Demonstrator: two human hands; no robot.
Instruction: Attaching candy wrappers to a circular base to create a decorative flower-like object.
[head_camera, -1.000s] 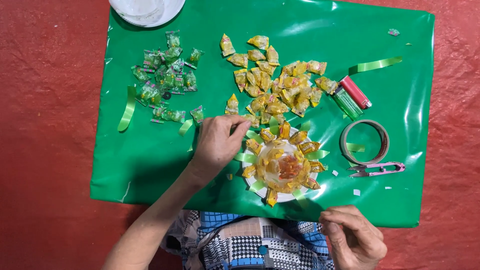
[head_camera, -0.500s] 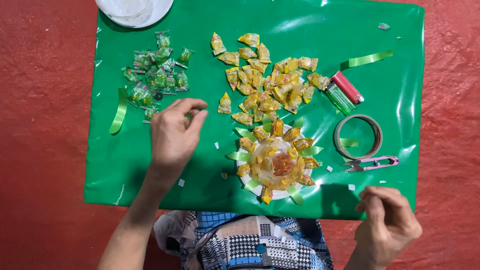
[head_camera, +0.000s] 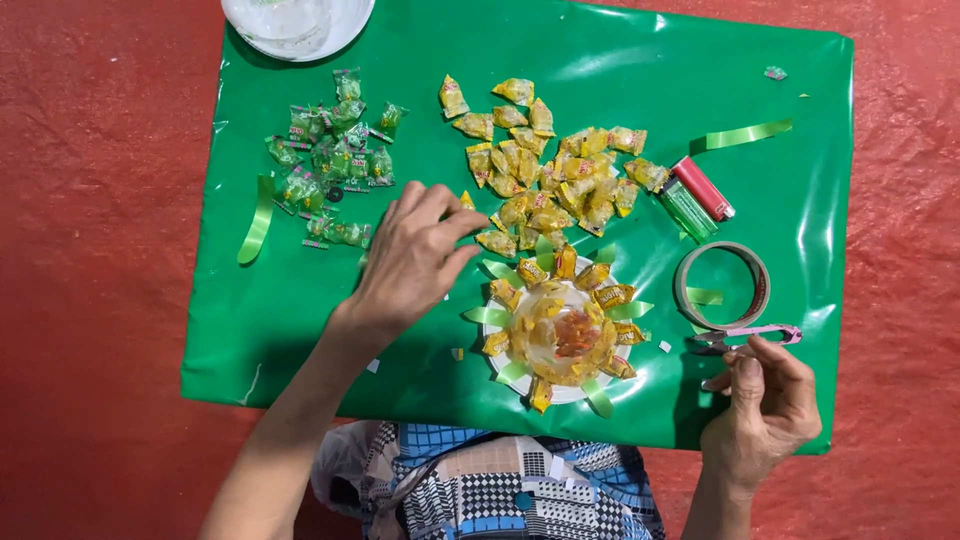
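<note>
The candy ring on a white paper plate (head_camera: 560, 335) sits near the six o'clock edge of the green sheet (head_camera: 300, 330), straight in front of the person, so both hands reach it alike. Yellow wrapped sweets radiate around a clear dome in its middle, with green ribbon loops between them.

The left hand (head_camera: 415, 258) hovers at the plate's ten o'clock, fingers loosely spread and slightly curled, clamped on nothing that shows; its fingertips point toward the pile of yellow candies (head_camera: 545, 175), which lies at the plate's twelve o'clock, close enough to feed the ring.

The right hand (head_camera: 765, 405) rests at the plate's four o'clock, fingers curled together with the tips touching the small pink scissors (head_camera: 745, 337); whether it truly grips them I cannot tell. The roll of tape (head_camera: 722, 285) lies just above, at two o'clock, with the red lighter (head_camera: 703, 188) and green lighter (head_camera: 687, 208) beyond.

The green candies (head_camera: 330, 160) lie well apart at ten o'clock, sorted by colour. A white plate (head_camera: 300, 20) sits at the sheet's far corner.
</note>
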